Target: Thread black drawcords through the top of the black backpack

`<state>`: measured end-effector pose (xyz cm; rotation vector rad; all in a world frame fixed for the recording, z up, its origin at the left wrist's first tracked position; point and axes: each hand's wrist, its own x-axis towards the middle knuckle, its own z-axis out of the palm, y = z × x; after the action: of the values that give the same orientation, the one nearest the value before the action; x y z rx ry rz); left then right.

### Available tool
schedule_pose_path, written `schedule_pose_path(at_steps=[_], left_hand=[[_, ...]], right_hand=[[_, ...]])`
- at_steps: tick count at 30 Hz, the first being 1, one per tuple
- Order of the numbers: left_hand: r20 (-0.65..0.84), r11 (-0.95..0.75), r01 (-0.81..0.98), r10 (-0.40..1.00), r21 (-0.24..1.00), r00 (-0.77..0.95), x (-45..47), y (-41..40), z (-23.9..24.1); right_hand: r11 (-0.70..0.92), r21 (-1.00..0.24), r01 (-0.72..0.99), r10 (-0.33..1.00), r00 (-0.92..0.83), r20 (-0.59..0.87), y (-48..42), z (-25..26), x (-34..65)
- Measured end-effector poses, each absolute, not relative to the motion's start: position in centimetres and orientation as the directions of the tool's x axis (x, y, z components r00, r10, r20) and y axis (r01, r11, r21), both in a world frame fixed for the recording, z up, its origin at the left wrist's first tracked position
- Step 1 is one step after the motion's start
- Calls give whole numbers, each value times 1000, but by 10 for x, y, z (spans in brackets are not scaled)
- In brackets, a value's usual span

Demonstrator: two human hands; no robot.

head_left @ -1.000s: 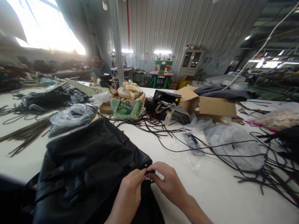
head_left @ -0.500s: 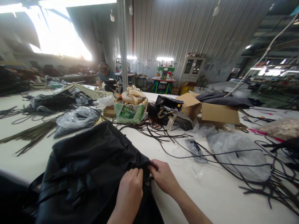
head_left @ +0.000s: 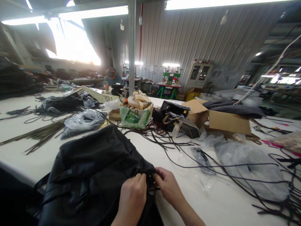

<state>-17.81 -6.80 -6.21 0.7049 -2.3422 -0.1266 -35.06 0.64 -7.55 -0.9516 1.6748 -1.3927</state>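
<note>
A black backpack (head_left: 94,163) with straps and buckles lies on the white table (head_left: 174,201) before me. My left hand (head_left: 134,193) is closed on the bag's right edge, knuckles up, its fingertips hidden in the dark fabric. Just to its right, my right hand (head_left: 166,185) pinches the same edge near the corner, thumb and forefinger together. A thin dark strap or cord hangs below the right fingers; its exact kind is too dark to make out.
Behind the bag stands a green box (head_left: 136,117) with rolled tan webbing (head_left: 138,102). Dark cords (head_left: 223,166), clear plastic bags (head_left: 251,169) and an open cardboard box (head_left: 229,124) lie to the right. More bagged parts (head_left: 83,122) lie left. A person (head_left: 113,78) sits across the table.
The view has tilted up slightly and shifted left, so things appear farther right. Both hands stay at the backpack's edge, with the right fingers slightly repositioned.
</note>
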Motion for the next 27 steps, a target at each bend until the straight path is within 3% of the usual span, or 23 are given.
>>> schedule_pose_path(at_steps=[4, 12, 16, 21, 24, 27], left_hand=[[588, 840, -462, -533, 284, -608, -179, -68, -66], [553, 850, -485, -510, 207, -658, -180, -67, -67], [464, 841, -507, -531, 189, -709, -182, -66, -61], [301, 790, -571, -612, 221, -731, -186, -66, -50], [276, 776, -578, -631, 252, -725, -188, -68, -49], [291, 771, -571, -636, 282, -714, -188, -68, -52]], right_hand=[[140, -989, 45, -883, -446, -145, 5, -73, -350], [144, -982, 124, -878, -442, -185, 4, -71, -348], [145, -975, 166, -878, -433, -204, 5, -70, -349], [188, -941, 281, -899, -336, -280, 12, -61, -356], [171, -944, 282, -940, -241, -242, 15, -61, -355], [143, -963, 228, -933, -293, -208, 11, -67, -349]])
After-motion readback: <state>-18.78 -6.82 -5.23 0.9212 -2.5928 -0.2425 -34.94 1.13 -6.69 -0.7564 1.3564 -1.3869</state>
